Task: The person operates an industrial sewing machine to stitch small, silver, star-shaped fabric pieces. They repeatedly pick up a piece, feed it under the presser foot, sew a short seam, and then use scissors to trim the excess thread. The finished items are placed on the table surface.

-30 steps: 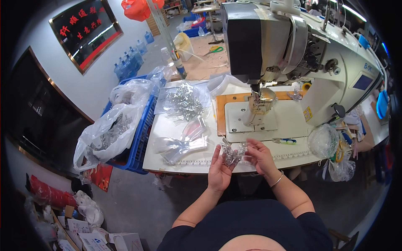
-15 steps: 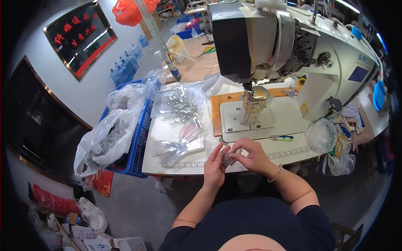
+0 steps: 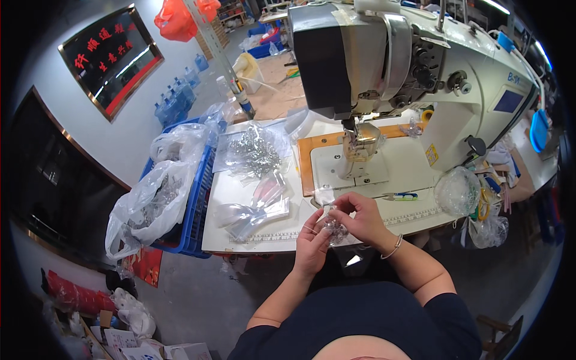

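At the table's front edge, below the sewing machine point(image 3: 414, 66), both my hands are closed on a small crumpled piece of clear and silvery material point(image 3: 337, 233). My left hand point(image 3: 311, 249) grips it from the left, fingers curled up. My right hand point(image 3: 361, 222) pinches its upper part between thumb and fingers. Its exact kind cannot be made out. Left of my hands lie flat clear plastic pieces point(image 3: 252, 217). Behind these, a heap of silvery glittering pieces point(image 3: 258, 150) rests on clear plastic.
A blue crate point(image 3: 201, 195) with white plastic bags point(image 3: 153, 204) stands against the table's left edge. Small thread snips point(image 3: 403, 196) lie right of my hands. A clear bag point(image 3: 458, 191) sits at the table's right. A ruler strip point(image 3: 264, 237) runs along the front edge.
My left hand has turned with its palm more upward and its fingers have shifted. More of the clear silvery piece shows between my hands. The view has shifted slightly.
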A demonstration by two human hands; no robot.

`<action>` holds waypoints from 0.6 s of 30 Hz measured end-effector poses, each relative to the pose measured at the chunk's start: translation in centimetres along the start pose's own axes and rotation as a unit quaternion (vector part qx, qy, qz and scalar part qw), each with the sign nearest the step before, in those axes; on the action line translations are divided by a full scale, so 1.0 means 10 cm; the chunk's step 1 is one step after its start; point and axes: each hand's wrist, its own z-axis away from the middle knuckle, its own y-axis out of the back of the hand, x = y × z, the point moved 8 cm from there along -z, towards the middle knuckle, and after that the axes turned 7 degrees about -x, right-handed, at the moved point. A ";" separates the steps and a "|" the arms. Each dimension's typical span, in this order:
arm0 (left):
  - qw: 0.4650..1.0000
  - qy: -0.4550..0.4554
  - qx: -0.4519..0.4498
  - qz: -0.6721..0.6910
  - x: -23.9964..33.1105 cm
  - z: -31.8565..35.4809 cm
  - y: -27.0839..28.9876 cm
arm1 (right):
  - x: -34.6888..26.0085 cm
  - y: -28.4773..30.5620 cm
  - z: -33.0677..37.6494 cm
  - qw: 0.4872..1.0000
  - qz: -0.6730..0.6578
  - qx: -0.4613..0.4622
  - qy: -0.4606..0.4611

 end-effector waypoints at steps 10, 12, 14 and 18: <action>0.987 -0.001 -0.018 0.160 0.00 0.01 0.11 | 0.16 -0.05 0.24 0.980 0.146 -0.096 0.098; 0.985 0.009 -0.020 0.168 -0.06 0.03 0.12 | 0.19 -0.17 0.28 0.970 0.148 -0.189 0.041; 0.993 0.036 -0.014 0.112 -0.12 0.04 0.16 | 0.23 -0.17 0.27 0.975 0.119 -0.186 0.034; 0.991 0.030 0.040 0.123 -0.12 0.07 0.22 | 0.13 -0.07 0.25 0.962 0.221 -0.146 0.070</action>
